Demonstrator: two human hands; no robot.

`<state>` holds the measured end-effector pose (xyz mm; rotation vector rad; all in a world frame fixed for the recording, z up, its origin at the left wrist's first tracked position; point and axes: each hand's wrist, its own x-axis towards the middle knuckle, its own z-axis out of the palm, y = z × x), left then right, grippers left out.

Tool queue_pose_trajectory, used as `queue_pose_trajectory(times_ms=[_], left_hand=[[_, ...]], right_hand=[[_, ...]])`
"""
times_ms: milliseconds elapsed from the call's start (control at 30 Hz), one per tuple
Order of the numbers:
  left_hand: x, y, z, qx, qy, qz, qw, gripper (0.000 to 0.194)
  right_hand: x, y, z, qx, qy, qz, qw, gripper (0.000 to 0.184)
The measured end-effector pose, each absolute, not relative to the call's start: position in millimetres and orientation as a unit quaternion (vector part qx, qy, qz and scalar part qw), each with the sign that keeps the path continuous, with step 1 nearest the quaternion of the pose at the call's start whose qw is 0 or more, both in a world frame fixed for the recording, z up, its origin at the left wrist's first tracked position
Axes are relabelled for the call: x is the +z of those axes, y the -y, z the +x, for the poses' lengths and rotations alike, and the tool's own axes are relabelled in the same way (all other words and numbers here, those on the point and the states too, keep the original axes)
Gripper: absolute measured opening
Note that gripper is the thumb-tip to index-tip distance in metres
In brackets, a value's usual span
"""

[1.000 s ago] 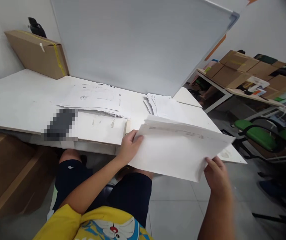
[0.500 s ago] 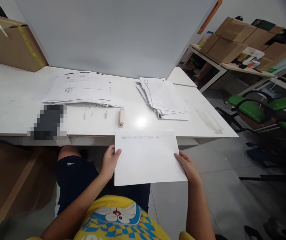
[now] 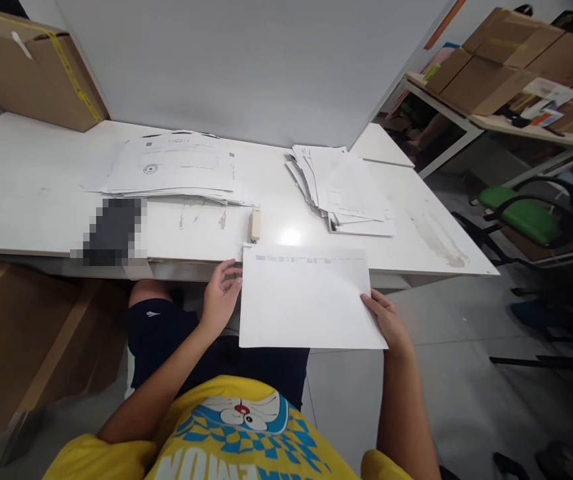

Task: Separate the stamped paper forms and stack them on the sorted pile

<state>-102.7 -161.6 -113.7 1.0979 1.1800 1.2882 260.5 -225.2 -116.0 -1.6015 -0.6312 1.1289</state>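
I hold a thin stack of white paper sheets (image 3: 306,300) flat in front of me, its far edge resting on the front edge of the white table (image 3: 26,200). My right hand (image 3: 385,320) grips the stack's lower right corner, fingers curled under it. My left hand (image 3: 220,297) is at the stack's left edge with fingers loosely spread, near or just off the paper. A small cream stapler (image 3: 255,224) lies on the table just beyond the sheets.
Two piles of printed papers lie on the table, one at centre left (image 3: 171,170) and one fanned at the right (image 3: 346,197). A blurred dark object (image 3: 113,230) sits near the front edge. A grey board (image 3: 246,67) stands behind. A cardboard box (image 3: 31,67) is far left. Green chairs (image 3: 531,220) are on the right.
The paper stack swung from the right to straight in front of me and moved forward onto the table edge. My left hand loosened from the stack's left edge.
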Motion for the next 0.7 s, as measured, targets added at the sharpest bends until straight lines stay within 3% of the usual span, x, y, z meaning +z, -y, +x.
queue_pose_trajectory(times_ms=[200, 700], left_hand=[[-107.9, 155.1, -101.7, 0.481, -0.508, 0.485, 0.525, 0.026], [-112.2, 155.2, -106.0, 0.413, -0.526, 0.639, 0.381, 0.042]], right_hand=[[-107.3, 222.8, 256.4, 0.456, 0.262, -0.68, 0.511, 0.047], [-85.2, 216.2, 256.1, 0.437, 0.233, -0.708, 0.503, 0.033]])
